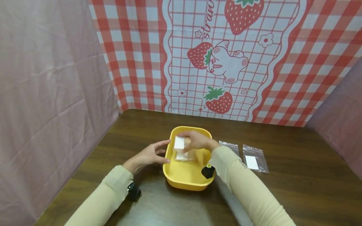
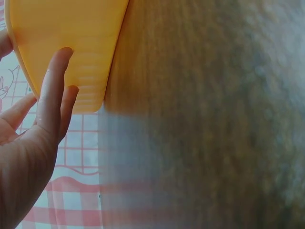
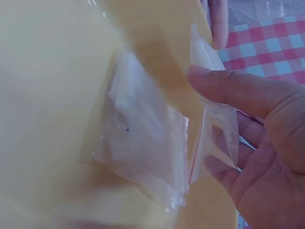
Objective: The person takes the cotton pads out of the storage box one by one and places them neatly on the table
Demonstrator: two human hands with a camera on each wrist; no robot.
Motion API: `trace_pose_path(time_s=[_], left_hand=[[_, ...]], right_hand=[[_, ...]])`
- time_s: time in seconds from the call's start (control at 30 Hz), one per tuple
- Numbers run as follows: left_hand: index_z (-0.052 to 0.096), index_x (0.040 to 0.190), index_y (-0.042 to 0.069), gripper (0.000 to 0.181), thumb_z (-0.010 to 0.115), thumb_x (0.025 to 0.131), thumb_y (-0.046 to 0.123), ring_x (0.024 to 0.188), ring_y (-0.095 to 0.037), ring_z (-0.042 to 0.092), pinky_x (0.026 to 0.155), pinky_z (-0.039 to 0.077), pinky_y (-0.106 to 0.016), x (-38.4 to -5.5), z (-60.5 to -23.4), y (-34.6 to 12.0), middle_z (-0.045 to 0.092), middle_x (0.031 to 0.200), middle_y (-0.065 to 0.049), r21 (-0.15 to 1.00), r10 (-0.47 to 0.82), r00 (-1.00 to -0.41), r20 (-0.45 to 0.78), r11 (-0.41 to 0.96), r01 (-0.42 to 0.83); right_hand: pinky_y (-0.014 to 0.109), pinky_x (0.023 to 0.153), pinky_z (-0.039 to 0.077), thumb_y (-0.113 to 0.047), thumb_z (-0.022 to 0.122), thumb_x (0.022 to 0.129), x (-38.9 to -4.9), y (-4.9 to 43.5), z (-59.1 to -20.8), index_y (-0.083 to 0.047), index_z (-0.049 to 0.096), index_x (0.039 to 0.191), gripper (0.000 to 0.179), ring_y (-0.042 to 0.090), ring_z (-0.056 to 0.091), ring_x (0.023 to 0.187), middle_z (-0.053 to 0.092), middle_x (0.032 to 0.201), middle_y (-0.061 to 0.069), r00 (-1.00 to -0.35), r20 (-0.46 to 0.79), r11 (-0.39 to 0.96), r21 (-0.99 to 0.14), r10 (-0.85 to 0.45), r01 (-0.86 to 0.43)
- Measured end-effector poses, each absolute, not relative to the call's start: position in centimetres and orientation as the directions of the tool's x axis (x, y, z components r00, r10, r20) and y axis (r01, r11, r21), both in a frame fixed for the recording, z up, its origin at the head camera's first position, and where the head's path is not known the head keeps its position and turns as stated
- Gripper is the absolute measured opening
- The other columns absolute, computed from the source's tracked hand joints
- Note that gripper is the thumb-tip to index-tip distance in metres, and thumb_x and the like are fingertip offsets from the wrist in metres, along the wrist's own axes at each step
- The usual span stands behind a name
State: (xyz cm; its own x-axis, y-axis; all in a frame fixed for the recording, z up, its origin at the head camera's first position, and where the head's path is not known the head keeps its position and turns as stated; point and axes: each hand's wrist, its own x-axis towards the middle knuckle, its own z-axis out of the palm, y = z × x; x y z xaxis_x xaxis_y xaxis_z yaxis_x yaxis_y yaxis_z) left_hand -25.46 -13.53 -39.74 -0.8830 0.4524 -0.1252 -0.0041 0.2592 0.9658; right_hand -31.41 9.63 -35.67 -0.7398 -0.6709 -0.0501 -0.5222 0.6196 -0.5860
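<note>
A yellow plastic basin [image 1: 185,175] stands on the table. My right hand [image 1: 198,140] reaches into it from the right and pinches a small clear zip bag [image 3: 219,114] between thumb and fingers; a white card [image 1: 179,142] shows at that hand in the head view. Below it, more clear zip bags [image 3: 143,124] lie on the basin floor, with something white inside. At the basin's left side is my left hand [image 1: 148,156], its fingers spread and touching the wall and rim. In the left wrist view those fingers [image 2: 52,90] are fairly straight.
Right of the basin lie two clear zip bags on the brown wooden table [image 1: 299,175]. The farther-right bag [image 1: 261,157] has a white card in it; the nearer bag [image 1: 230,147] is partly hidden by my right arm. A strawberry-print cloth [image 1: 135,62] hangs behind.
</note>
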Motion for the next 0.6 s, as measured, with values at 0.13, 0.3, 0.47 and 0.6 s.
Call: trace_pose_path(time_s=[0.13, 0.3, 0.47, 0.6], left_hand=[[0.037, 0.143, 0.015, 0.075, 0.074, 0.079, 0.008, 0.12, -0.03, 0.047, 0.085, 0.05, -0.037, -25.4, -39.7, -13.5, 0.038, 0.142, -0.013, 0.962, 0.445, -0.886, -0.132, 0.273, -0.007], [0.037, 0.143, 0.013, 0.076, 0.075, 0.078, 0.007, 0.12, -0.031, 0.046, 0.083, 0.05, -0.036, -25.4, -39.8, -13.4, 0.037, 0.143, -0.013, 0.965, 0.449, -0.887, -0.106, 0.263, 0.018], [0.036, 0.144, 0.011, 0.077, 0.075, 0.078, 0.006, 0.121, -0.033, 0.045, 0.083, 0.051, -0.036, -25.4, -39.9, -13.4, 0.036, 0.144, -0.012, 0.968, 0.453, -0.887, -0.092, 0.251, 0.028], [0.036, 0.144, 0.012, 0.077, 0.075, 0.078, 0.007, 0.121, -0.032, 0.044, 0.084, 0.05, -0.037, -25.4, -39.9, -13.4, 0.035, 0.145, -0.011, 0.963, 0.441, -0.891, -0.105, 0.269, 0.019]], right_hand=[[0.039, 0.102, 0.034, -0.01, 0.079, 0.072, -31.3, 10.0, -34.9, -0.004, 0.053, 0.13, 0.064, 0.025, 0.048, 0.116, 0.053, 0.13, 0.011, -0.744, -0.026, 0.609, -0.594, -0.667, -0.525], [0.042, 0.102, 0.033, -0.012, 0.08, 0.072, -31.0, 10.7, -34.0, -0.009, 0.054, 0.131, 0.064, 0.026, 0.046, 0.119, 0.053, 0.131, 0.009, -0.777, -0.031, 0.634, -0.599, -0.628, -0.488], [0.044, 0.105, 0.03, -0.014, 0.08, 0.073, -30.6, 11.5, -33.5, -0.012, 0.053, 0.132, 0.065, 0.027, 0.042, 0.124, 0.052, 0.133, 0.007, -0.804, -0.035, 0.655, -0.601, -0.593, -0.457], [0.044, 0.104, 0.03, -0.014, 0.08, 0.073, -30.1, 12.0, -33.2, -0.011, 0.053, 0.132, 0.066, 0.027, 0.042, 0.124, 0.052, 0.133, 0.008, -0.802, 0.003, 0.645, -0.593, -0.597, -0.482]])
